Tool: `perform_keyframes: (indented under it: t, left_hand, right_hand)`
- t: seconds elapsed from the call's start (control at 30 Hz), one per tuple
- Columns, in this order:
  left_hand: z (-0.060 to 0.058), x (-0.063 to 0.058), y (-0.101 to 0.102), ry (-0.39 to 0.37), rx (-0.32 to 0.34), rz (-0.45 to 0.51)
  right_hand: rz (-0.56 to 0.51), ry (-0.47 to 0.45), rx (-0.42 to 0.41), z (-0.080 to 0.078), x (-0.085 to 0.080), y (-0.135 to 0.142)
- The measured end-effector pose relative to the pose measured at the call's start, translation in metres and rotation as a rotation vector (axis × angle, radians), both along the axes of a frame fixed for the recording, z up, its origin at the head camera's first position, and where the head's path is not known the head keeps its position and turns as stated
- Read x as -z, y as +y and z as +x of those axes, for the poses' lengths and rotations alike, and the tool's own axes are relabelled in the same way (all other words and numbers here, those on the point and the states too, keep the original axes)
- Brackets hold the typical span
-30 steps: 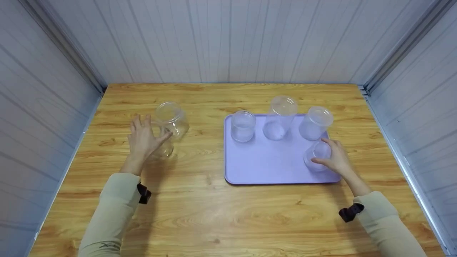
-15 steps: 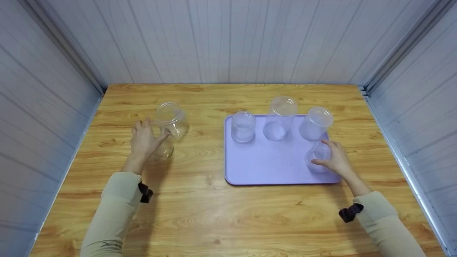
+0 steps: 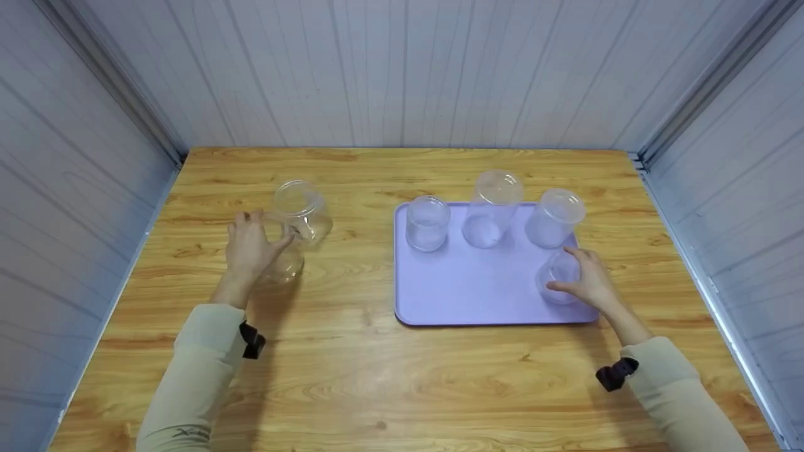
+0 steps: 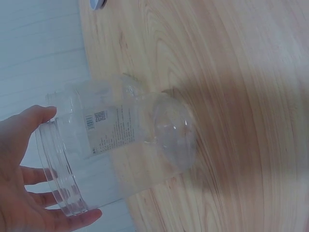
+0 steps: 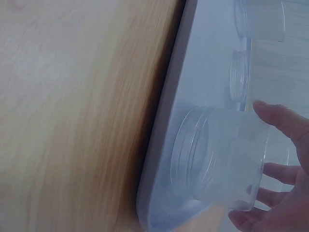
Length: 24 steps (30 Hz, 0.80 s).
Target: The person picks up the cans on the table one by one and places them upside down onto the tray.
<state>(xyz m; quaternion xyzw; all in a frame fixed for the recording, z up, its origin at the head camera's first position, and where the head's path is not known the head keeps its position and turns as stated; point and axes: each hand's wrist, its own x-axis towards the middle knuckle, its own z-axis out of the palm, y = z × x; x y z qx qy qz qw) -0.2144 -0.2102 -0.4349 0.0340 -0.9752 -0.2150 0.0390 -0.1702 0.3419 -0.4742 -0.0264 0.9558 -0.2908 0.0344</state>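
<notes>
My left hand point(image 3: 248, 251) grips a clear plastic jar point(image 3: 286, 267) from above, thumb and fingers spread around its top rim. In the left wrist view this jar point(image 4: 135, 169) stands upright on the wooden table, and a printed label with a barcode shows through it. Just behind it is a second clear jar point(image 3: 308, 216). My right hand point(image 3: 590, 282) holds another clear jar point(image 5: 231, 154) by its upper end, near the tray's front right corner. That jar is upside down, its ridged neck against the purple tray point(image 3: 465, 295).
Along the tray's back side stand a short clear jar point(image 3: 428, 226), a tall one point(image 3: 493, 213) and a medium one point(image 3: 556, 220). Pale panel walls point(image 3: 402, 75) enclose the wooden table point(image 3: 377, 376) at the back and both sides.
My left thumb and fingers have drawn in slightly around the jar's rim. The right hand and the jar it holds have hardly moved.
</notes>
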Motion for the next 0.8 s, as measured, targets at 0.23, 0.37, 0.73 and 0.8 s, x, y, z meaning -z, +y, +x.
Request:
perform_keyframes:
  t: [0.23,0.37,0.73,0.8]
  left_hand:
    - [0.006,-0.006,0.001,-0.007,-0.026,-0.015]
    - [0.01,-0.009,0.003,-0.018,-0.035,-0.031]
    - [0.025,-0.015,0.015,-0.015,-0.021,0.0]
    - [0.029,-0.015,0.016,-0.008,-0.024,0.025]
  right_hand:
    - [0.016,-0.001,0.004,0.001,-0.008,-0.001]
    - [0.013,0.028,0.015,0.002,-0.011,-0.003]
    - [0.011,0.134,-0.004,0.005,-0.01,-0.011]
    - [0.0,0.151,-0.015,0.006,-0.01,-0.012]
